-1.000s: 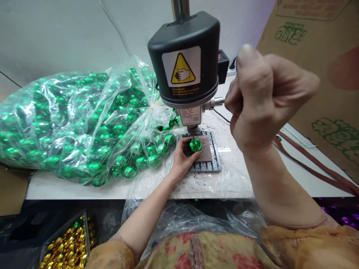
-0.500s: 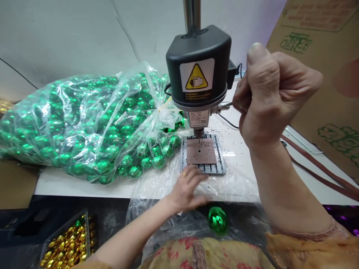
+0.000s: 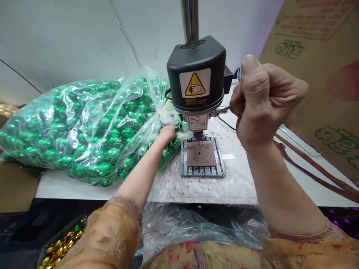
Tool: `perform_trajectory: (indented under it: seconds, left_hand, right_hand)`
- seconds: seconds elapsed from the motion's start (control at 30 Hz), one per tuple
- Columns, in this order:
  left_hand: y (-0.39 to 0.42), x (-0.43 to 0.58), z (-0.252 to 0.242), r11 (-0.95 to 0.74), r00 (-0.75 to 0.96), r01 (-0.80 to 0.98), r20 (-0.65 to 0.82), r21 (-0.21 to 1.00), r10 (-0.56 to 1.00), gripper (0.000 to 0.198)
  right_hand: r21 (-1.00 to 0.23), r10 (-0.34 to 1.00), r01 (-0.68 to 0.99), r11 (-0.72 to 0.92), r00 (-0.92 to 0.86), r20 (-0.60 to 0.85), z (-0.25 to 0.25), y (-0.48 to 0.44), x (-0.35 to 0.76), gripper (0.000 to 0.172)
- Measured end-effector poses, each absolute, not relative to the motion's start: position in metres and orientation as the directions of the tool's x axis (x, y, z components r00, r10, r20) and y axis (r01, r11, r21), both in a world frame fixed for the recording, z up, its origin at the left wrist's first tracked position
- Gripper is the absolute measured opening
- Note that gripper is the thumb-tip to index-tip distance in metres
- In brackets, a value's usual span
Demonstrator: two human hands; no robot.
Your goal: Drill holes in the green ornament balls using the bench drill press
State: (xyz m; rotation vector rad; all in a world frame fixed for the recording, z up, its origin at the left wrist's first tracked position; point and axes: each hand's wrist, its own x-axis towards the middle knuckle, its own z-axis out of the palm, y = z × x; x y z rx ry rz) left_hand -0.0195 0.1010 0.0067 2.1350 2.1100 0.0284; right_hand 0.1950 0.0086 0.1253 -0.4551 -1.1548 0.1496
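Note:
A bench drill press [image 3: 196, 73] with a black motor cover and a yellow warning label stands in front of me. My right hand [image 3: 262, 99] is closed round its feed lever [image 3: 223, 109] at the right side. My left hand [image 3: 167, 133] reaches in among green faceted balls at the open, bunched end of a clear plastic bag [image 3: 92, 127]; its fingers are hidden. Below the chuck, a brown plate [image 3: 202, 155] with a small hole lies on the slotted metal base [image 3: 223, 168], bare of any ball.
A cardboard box [image 3: 314, 86] leans at the right, with brown straps [image 3: 311, 164] before it. Dark shavings [image 3: 224, 136] litter the white table [image 3: 84, 190]. Loose clear plastic hangs over the front edge. A container of gold balls [image 3: 63, 243] stands low at the left.
My left hand has moved from the table's front edge up to the bag opening. The green ball below the edge has dropped nearly out of sight. My right hand stays on the lever.

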Motion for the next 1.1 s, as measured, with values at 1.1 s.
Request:
perform_trajectory:
  seconds: [1.1]
  left_hand:
    - [-0.006, -0.002, -0.043, -0.265, 0.252, 0.347, 0.183, 0.900, 0.950, 0.046]
  right_hand:
    - [-0.465, 0.378, 0.141, 0.874, 0.402, 0.834, 0.128, 0.004, 0.191, 0.060]
